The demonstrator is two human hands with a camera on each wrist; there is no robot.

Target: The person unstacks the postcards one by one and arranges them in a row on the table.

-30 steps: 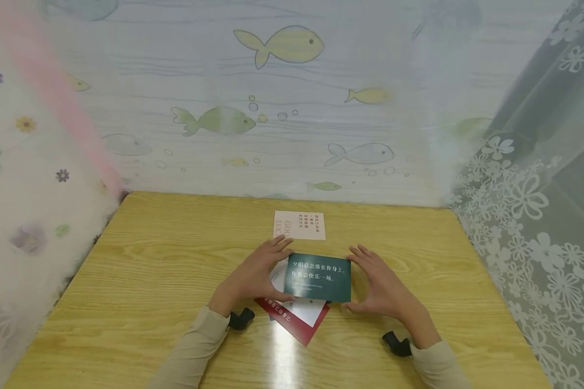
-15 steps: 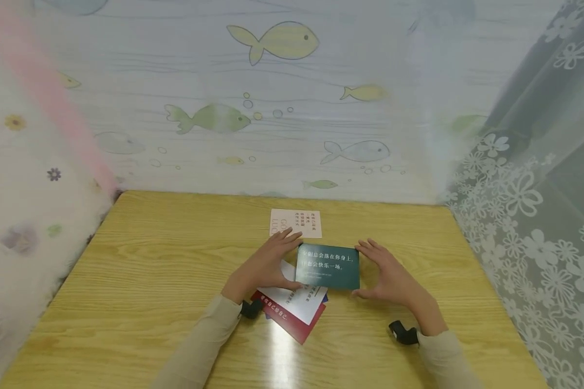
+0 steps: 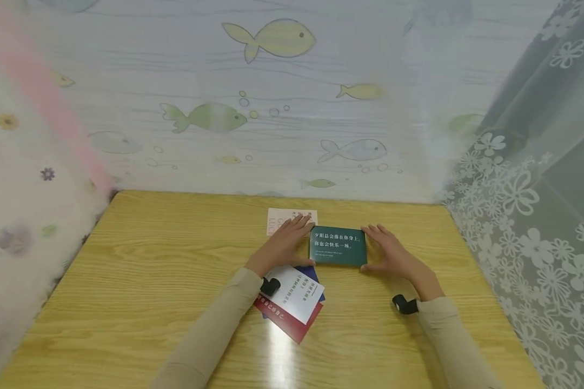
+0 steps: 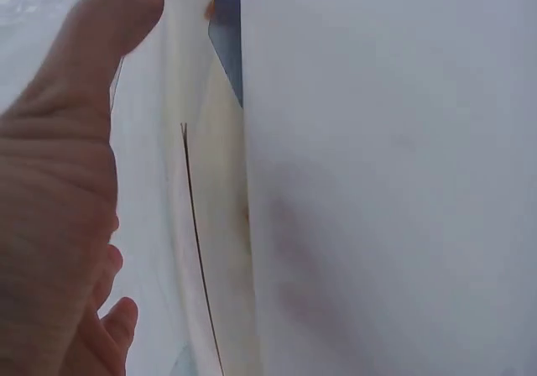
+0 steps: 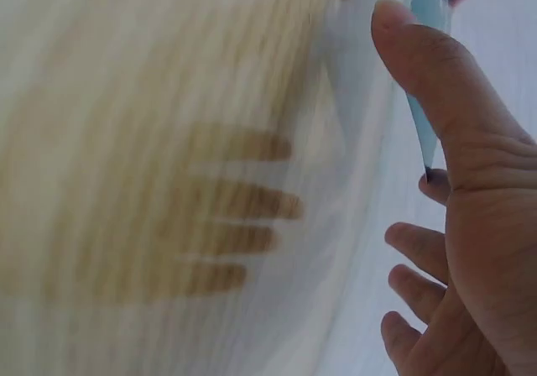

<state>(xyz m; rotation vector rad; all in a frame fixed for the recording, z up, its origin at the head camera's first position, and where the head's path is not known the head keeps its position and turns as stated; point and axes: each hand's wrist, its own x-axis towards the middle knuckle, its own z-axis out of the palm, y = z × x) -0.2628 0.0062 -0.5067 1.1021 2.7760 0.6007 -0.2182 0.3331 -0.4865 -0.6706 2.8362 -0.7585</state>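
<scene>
A dark green card [image 3: 338, 246] with white printed writing is held by its two short sides between both hands. My left hand [image 3: 289, 243] grips its left corners, thumb at the near corner and fingertips at the far one. On the other side my right hand [image 3: 391, 254] holds the right corners the same way; in the right wrist view the card [image 5: 422, 133] shows nearly edge-on between thumb and finger. Below the left hand, a white card [image 3: 299, 294] lies over a red card [image 3: 292, 324] and a blue card [image 3: 317, 278]. The left wrist partly covers this pile.
A pale pink card [image 3: 276, 219] lies farther back on the wooden table [image 3: 175, 254], partly behind the left fingers. A fish-patterned curtain [image 3: 199, 173] hangs along the table's back edge. Flowered drapes stand at both sides.
Both hands have carried the green card forward and to the right, away from the pile. More of the white and blue cards shows now, and the left fingers overlap the pale pink card.
</scene>
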